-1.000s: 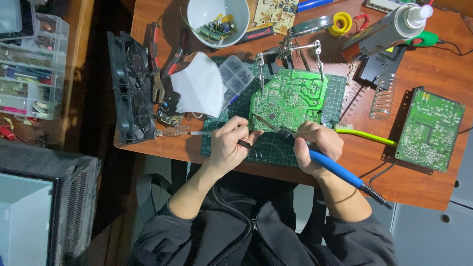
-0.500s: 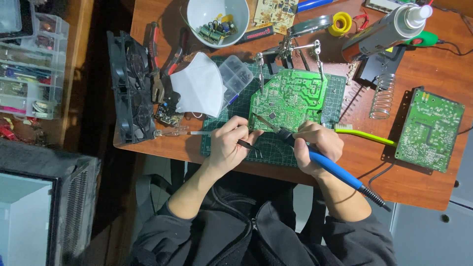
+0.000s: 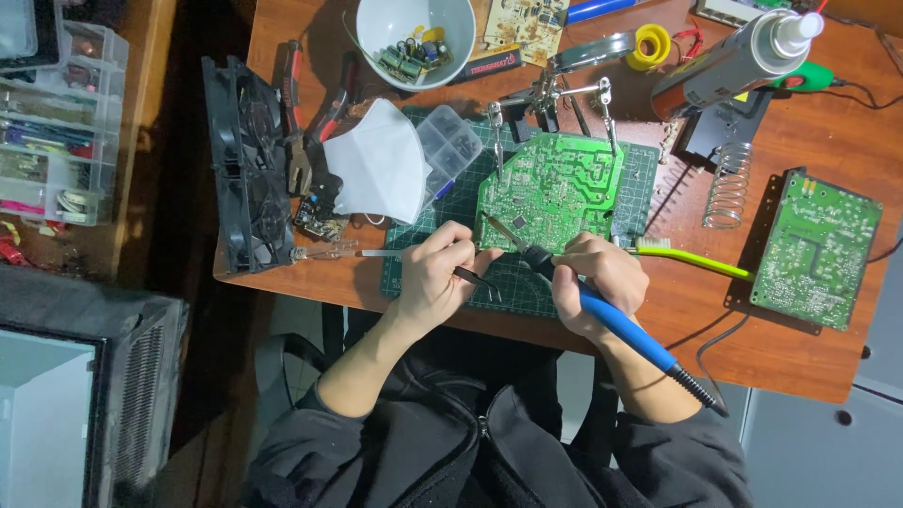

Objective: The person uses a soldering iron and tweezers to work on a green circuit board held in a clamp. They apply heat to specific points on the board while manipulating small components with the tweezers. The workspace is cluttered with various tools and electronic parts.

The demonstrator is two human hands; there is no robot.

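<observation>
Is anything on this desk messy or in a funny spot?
Yes. The black fan sticks out over the desk's left edge. A white face mask lies draped over the clear parts box. Otherwise nothing looks spilled or broken.

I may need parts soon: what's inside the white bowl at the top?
The white bowl holds a small heap of loose electronic parts, some dark cylinders and a yellow piece. Whatever lies under the heap is covered, and the parts are too small to identify.
</observation>
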